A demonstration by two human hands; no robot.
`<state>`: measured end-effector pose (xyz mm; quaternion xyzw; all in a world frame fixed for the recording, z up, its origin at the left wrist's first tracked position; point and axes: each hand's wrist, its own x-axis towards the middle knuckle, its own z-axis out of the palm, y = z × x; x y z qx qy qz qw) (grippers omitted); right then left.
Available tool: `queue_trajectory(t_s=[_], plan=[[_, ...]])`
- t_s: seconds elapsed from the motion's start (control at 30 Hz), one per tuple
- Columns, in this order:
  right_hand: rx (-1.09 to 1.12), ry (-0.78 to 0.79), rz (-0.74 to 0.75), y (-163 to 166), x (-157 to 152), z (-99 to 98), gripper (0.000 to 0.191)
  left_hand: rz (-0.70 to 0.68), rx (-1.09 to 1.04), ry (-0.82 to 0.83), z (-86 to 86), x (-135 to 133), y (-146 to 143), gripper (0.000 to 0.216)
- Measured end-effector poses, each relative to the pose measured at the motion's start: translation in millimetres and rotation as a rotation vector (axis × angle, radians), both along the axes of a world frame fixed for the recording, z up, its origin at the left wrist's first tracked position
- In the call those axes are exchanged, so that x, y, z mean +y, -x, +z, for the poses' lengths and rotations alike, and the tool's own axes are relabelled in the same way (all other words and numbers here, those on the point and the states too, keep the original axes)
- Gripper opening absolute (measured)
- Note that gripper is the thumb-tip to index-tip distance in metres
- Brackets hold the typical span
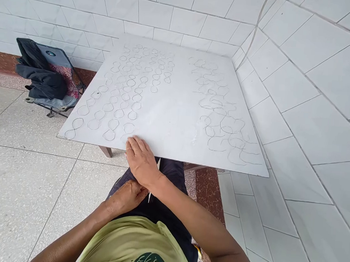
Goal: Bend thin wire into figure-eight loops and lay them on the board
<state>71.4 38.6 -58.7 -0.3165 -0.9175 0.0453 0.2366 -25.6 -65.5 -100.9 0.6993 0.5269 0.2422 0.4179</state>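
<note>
My right hand (141, 158) lies palm down at the near edge of the white board (172, 123). Its fingers are stretched out, their tips beside or partly over a thin figure-eight loop (129, 127). Close to my lap, my left hand (130, 195) is curled closed under my right wrist. A thin pale strip (158, 163) shows near both hands and passes behind the right wrist; whether the left fingers grip it is hidden. Rows of figure-eight loops (113, 130) cover the board's left half. Loose, wavy thin pieces (220, 126) lie tangled on its right side.
White tiled walls (188, 22) meet behind and to the right of the board. At the left stands a folding chair (56, 55) with dark cloth (43, 78) over it. A cable (257, 29) runs down the corner. Speckled floor (18, 176) extends at left.
</note>
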Motion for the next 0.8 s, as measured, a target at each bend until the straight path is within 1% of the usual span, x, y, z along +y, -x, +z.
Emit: queue_trajectory(t_s=[0.1,0.17,0.27,0.33,0.4,0.47,0.53,0.6,0.63,0.7,0.8], plan=[[0.045,-0.059,0.019,-12.7,-3.8,-8.6,0.035,-0.018,0.107,0.018,-1.3,2.9,1.2,0.032],[0.078,-0.074,0.033,-18.9,-3.7,-12.3,0.033,-0.015,0.115,0.028,1.1,6.1,0.6,0.033],[0.149,-0.027,0.043,-25.5,-2.0,-12.2,0.032,0.006,0.082,0.044,8.2,10.1,1.0,0.031],[0.258,0.042,0.011,-31.8,-2.6,-6.0,0.031,0.028,0.023,0.078,14.0,10.9,3.7,0.032],[0.415,0.148,-0.073,-41.5,-5.6,5.5,0.026,0.095,-0.076,0.148,20.3,10.2,8.2,0.033],[0.596,0.319,-0.171,-53.6,-10.2,20.3,0.019,0.213,-0.191,0.221,27.5,9.4,13.4,0.037],[0.767,0.565,-0.239,-65.7,-14.8,35.1,0.013,0.343,-0.285,0.243,37.2,9.9,17.6,0.042],[0.888,0.818,-0.264,-75.3,-18.3,46.6,0.015,0.441,-0.340,0.207,49.9,12.5,19.5,0.049],[0.928,0.916,-0.265,-78.9,-19.5,50.4,0.018,0.473,-0.355,0.182,57.2,14.5,19.3,0.052],[0.976,1.028,-0.259,-83.8,-21.1,53.9,0.021,0.482,-0.391,0.162,71.4,18.7,16.7,0.059],[1.005,1.043,-0.276,-86.9,-22.8,51.5,0.022,0.405,-0.551,0.270,86.7,23.0,8.9,0.057]])
